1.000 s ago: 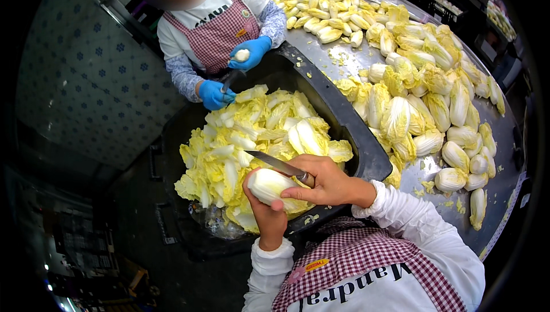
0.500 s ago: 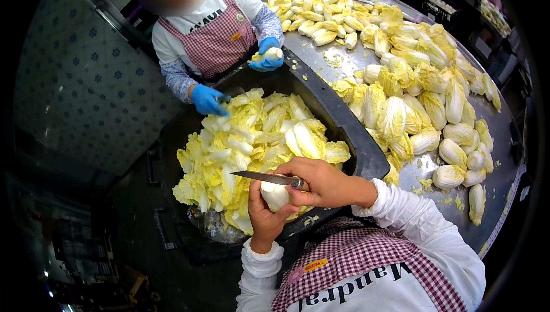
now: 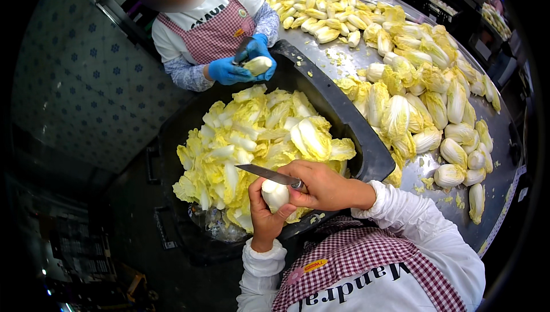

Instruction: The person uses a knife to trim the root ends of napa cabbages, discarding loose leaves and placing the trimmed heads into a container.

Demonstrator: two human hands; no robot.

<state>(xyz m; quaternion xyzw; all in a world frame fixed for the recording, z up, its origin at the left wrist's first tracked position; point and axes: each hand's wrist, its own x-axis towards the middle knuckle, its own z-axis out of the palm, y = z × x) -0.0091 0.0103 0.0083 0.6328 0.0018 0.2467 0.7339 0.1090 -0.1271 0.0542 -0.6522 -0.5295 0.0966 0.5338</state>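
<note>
My left hand [image 3: 265, 220] wraps round a small trimmed napa cabbage [image 3: 275, 195], its white base end facing up. Closed on the handle of a knife [image 3: 268, 173], my right hand [image 3: 323, 186] touches the cabbage's right side with its thumb. The blade points left and lies just over the white end. Both hands are above the near edge of a big black bin [image 3: 366, 154], which is heaped with loose yellow-white cabbage leaves [image 3: 252, 140].
Across the bin a co-worker in blue gloves [image 3: 229, 71] holds another cabbage [image 3: 258, 66] and a knife. To the right, a metal table [image 3: 424, 197] carries many cabbages [image 3: 395, 117] and leaf scraps. Wall panels [image 3: 97, 83] stand at the left.
The co-worker's lower glove has risen from the leaves to the cabbage, where both gloves now meet. My hands, knife and cabbage have barely shifted.
</note>
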